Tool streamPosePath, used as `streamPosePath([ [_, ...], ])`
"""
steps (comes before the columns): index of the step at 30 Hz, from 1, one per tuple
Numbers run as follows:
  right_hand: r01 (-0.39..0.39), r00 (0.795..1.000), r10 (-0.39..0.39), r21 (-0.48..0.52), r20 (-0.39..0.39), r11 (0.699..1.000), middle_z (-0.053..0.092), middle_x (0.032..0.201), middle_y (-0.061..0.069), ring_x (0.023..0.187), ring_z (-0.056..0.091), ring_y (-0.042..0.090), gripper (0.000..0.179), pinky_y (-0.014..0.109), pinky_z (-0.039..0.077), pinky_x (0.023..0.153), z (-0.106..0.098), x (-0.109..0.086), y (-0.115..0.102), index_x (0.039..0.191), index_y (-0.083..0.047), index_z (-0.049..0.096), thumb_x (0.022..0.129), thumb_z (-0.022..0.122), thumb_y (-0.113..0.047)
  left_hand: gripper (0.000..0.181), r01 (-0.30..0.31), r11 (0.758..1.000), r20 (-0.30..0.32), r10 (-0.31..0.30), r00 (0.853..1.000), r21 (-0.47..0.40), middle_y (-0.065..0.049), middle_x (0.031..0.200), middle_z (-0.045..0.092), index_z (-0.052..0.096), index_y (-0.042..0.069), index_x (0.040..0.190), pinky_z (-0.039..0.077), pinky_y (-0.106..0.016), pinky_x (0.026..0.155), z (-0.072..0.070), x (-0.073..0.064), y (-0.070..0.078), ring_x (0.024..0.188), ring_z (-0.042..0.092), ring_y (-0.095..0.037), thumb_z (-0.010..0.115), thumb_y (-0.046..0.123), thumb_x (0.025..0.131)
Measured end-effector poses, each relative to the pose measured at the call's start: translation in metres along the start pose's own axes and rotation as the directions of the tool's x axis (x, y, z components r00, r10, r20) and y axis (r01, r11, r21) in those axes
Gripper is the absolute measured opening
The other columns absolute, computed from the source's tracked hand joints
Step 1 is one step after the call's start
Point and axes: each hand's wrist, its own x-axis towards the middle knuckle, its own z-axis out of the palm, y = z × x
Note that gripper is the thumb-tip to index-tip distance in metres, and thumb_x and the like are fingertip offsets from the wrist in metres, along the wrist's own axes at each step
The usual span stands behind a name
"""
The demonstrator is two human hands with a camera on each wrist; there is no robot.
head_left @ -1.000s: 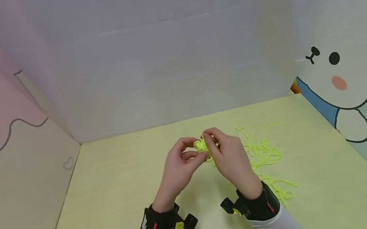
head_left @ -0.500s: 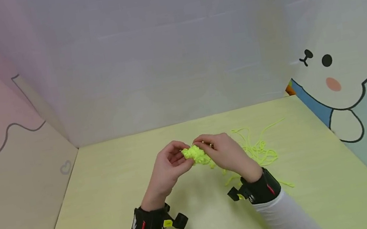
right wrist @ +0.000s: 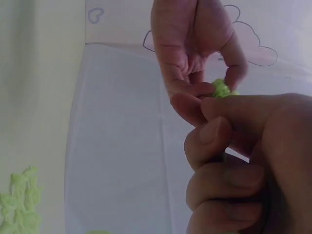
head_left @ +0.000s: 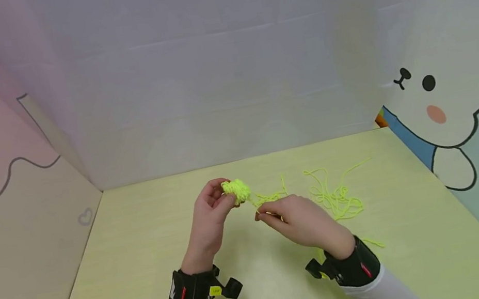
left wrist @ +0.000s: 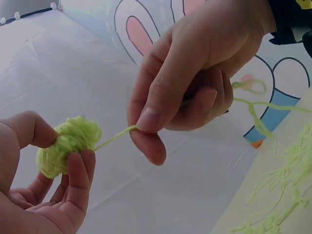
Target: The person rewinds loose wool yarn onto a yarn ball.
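My left hand (head_left: pixel 207 216) holds a small, lumpy ball of neon yellow-green yarn (head_left: pixel 237 190) between thumb and fingers, raised over the table. Close by on the right, my right hand (head_left: pixel 307 220) pinches a yarn strand (left wrist: pixel 115 138) between thumb and index finger. In the left wrist view that strand runs straight from the ball to the pinch, and the other right fingers are curled in. More yarn trails out behind the right hand. In the right wrist view the ball is mostly hidden behind the fingers.
Loose tangled yarn (head_left: pixel 339 201) lies on the pale yellow table (head_left: pixel 145 269) to the right of my hands, partly behind the right wrist. A white sheet (head_left: pixel 212 96) stands along the back edge, with cartoon-printed panels on both sides.
My hands have moved apart. The left has shifted left with the yarn ball, while the right has drawn away from it toward the body, pulling a strand out between them.
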Motion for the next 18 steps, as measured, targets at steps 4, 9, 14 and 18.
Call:
streamPosePath([
  [4, 0.073, 0.997, -0.073, -0.032, 0.006, 0.997, 0.067, 0.083, -0.016, 0.059, 0.05, 0.0, 0.012, 0.023, 0.047, 0.055, -0.003, -0.007, -0.007, 0.101, -0.024, 0.073, 0.099, 0.061, -0.025, 0.033, -0.007, 1.0, -0.045, 0.008, 0.999, 0.03, -0.019, 0.113, 0.056, 0.05, -0.003, 0.124, 0.057, -0.025, 0.078, 0.002, 0.002, -0.002, 0.092, 0.062, -0.025, 0.061, 0.0, 0.093],
  [9, 0.129, 0.99, -0.133, -0.078, -0.055, 0.989, 0.065, 0.08, -0.017, 0.059, 0.049, -0.001, 0.011, 0.022, 0.046, 0.053, -0.009, -0.01, -0.012, 0.097, -0.023, 0.073, 0.097, 0.062, -0.023, 0.033, -0.032, 0.99, -0.014, 0.034, 0.999, 0.14, -0.017, 0.109, 0.057, 0.055, -0.002, 0.121, 0.056, -0.022, 0.074, 0.006, 0.001, -0.003, 0.089, 0.06, -0.024, 0.063, -0.004, 0.089],
  [14, 0.151, 0.957, -0.183, -0.153, -0.224, 0.977, 0.062, 0.073, -0.015, 0.056, 0.045, 0.001, 0.011, 0.022, 0.043, 0.049, -0.018, -0.011, -0.009, 0.096, -0.02, 0.074, 0.094, 0.063, -0.021, 0.03, -0.032, 0.971, 0.059, 0.018, 0.998, 0.237, -0.016, 0.105, 0.063, 0.061, 0.001, 0.115, 0.055, -0.02, 0.07, 0.009, -0.001, 0.0, 0.086, 0.06, -0.026, 0.064, -0.006, 0.087],
  [18, 0.159, 0.923, -0.21, -0.178, -0.322, 0.971, 0.066, 0.078, -0.01, 0.059, 0.048, 0.003, 0.01, 0.024, 0.047, 0.05, -0.025, -0.01, -0.003, 0.097, -0.016, 0.074, 0.093, 0.066, -0.019, 0.028, -0.021, 0.966, 0.161, -0.021, 0.987, 0.258, -0.016, 0.103, 0.065, 0.063, 0.003, 0.114, 0.054, -0.021, 0.07, 0.01, -0.002, 0.004, 0.085, 0.06, -0.027, 0.065, -0.005, 0.087],
])
